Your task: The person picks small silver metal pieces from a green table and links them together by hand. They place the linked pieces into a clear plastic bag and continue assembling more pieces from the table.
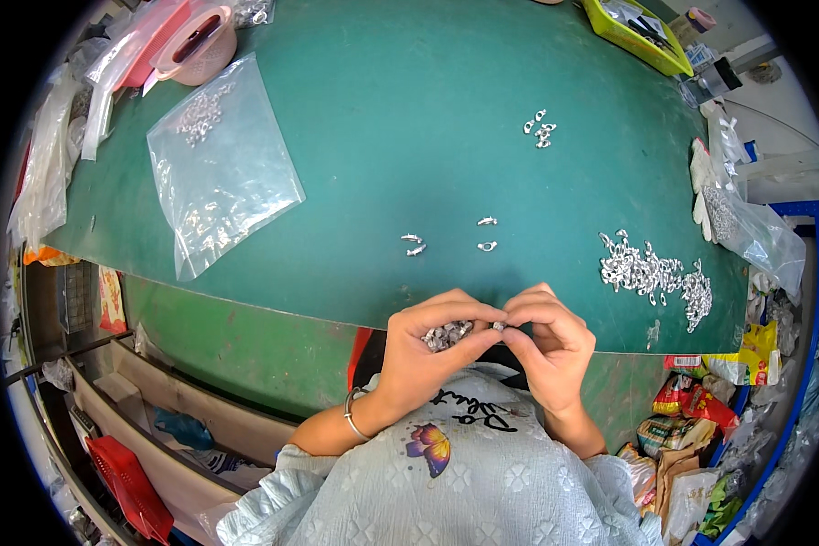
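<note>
At the table's near edge, my left hand is curled around a handful of small grey metal pieces. Its thumb and forefinger meet the fingertips of my right hand at one small metal piece, which both hands pinch. Just beyond the hands lie two silver curved pieces, and to their right two silver clasp-like pieces. A larger pile of silver clasp-like pieces spreads to the right. Farther back is a small cluster of similar pieces.
On the green table, a clear plastic bag with small pieces lies left. Pink baskets stand back left, a yellow-green tray back right. A white glove and a filled bag rest at the right edge.
</note>
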A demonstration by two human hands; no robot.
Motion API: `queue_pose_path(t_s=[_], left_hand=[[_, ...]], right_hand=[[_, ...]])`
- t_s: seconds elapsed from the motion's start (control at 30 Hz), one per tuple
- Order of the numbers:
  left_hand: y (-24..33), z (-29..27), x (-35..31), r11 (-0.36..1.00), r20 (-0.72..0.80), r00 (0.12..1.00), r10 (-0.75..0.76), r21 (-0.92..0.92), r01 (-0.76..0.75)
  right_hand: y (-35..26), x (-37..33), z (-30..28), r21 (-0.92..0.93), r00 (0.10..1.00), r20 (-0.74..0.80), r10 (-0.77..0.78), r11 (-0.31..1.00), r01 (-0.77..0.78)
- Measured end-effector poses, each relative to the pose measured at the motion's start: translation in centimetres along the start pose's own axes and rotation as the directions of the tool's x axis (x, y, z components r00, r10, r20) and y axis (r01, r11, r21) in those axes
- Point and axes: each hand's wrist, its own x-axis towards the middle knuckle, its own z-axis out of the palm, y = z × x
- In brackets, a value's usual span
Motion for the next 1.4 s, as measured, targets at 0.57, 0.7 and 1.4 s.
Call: queue_pose_path(t_s=[0.57, 0.7, 1.4], left_hand=[[0.3, 0.3, -0.5, 0.996, 0.023, 0.996, 0.084, -0.006, -0.084], [0.3, 0.2, -0.6, 0.893, 0.108, 0.951, -0.291, -0.325, 0.311], [-1.9, -0.7, 0.1, 0.667, 0.166, 0.928, -0.333, -0.654, 0.357]], right_hand=[[-0.4, -0.2, -0.1, 0.225, 0.999, -0.004, -0.046, 0.973, 0.046], [-0.7, -0.2, 0.0, 0.191, 0.999, 0.009, -0.036, 0.981, 0.034], [4.3, 3.4, -0.7, -0.636, 0.991, -0.041, -0.125, 0.769, 0.070]])
